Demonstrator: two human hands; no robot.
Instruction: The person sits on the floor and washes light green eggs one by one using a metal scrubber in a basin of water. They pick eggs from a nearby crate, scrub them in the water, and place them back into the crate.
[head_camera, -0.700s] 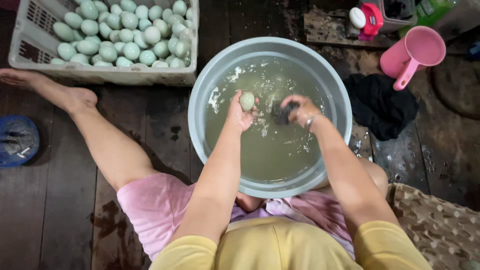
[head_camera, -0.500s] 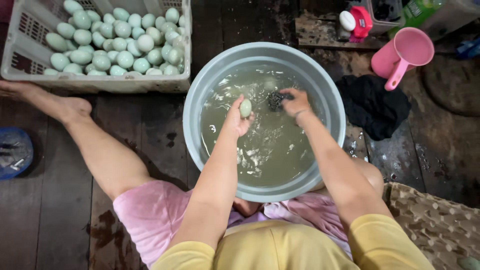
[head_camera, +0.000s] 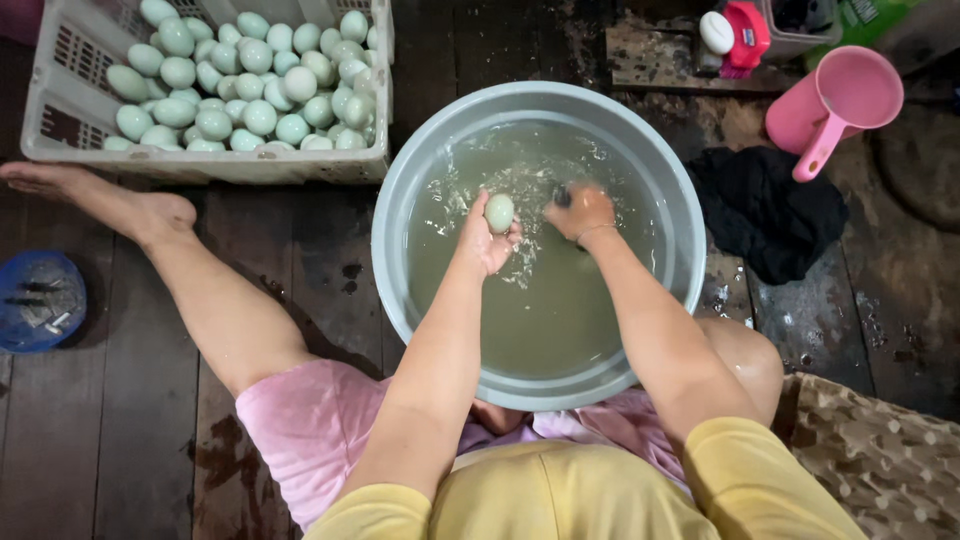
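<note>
A large grey basin (head_camera: 655, 175) of murky greenish water sits between my knees on the wooden floor. My left hand (head_camera: 485, 240) holds a pale green egg (head_camera: 499, 212) just above the water. My right hand (head_camera: 582, 213) is closed on a dark scrubber (head_camera: 562, 196) right beside the egg, at the water's surface, where foam and splashes show. A white plastic crate (head_camera: 60, 130) at the upper left is full of several pale green eggs (head_camera: 240, 80).
A pink scoop with a handle (head_camera: 835, 100) lies at the upper right beside a black cloth (head_camera: 765, 215). A blue round lid (head_camera: 40, 300) sits at the far left. My bare left leg (head_camera: 190, 270) stretches toward the crate. An egg tray (head_camera: 890, 470) lies at the lower right.
My right hand with the scrubber has drawn in closer to the egg in my left hand. The view has shifted slightly, and the water is more churned.
</note>
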